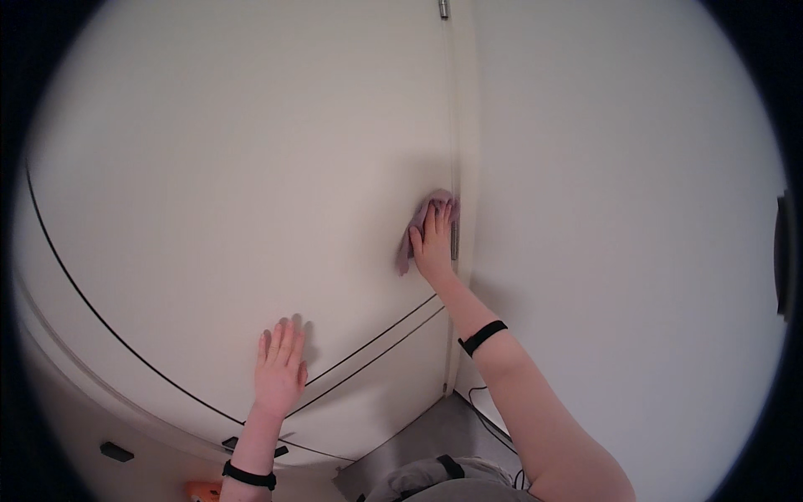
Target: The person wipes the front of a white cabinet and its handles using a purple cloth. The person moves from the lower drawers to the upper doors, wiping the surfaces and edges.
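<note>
A crumpled mauve cloth [416,218] lies against a large off-white door [251,157], close to its hinged right edge. My right hand [434,245] presses the cloth flat to the door with the fingers stretched upward, next to a metal hinge [455,241]. Lower and to the left, my left hand [280,370] is at the same door, palm toward it and fingers slightly apart. Nothing is held in it; whether the palm fully touches the surface I cannot tell. Each arm wears a black band.
A pale wall [615,188] meets the door frame on the right. Below, a dark cable [483,417] runs along the wall above grey floor [433,423]. A black fitting [117,451] and part of an orange object [202,491] show at lower left. Another hinge [444,9] sits at the top.
</note>
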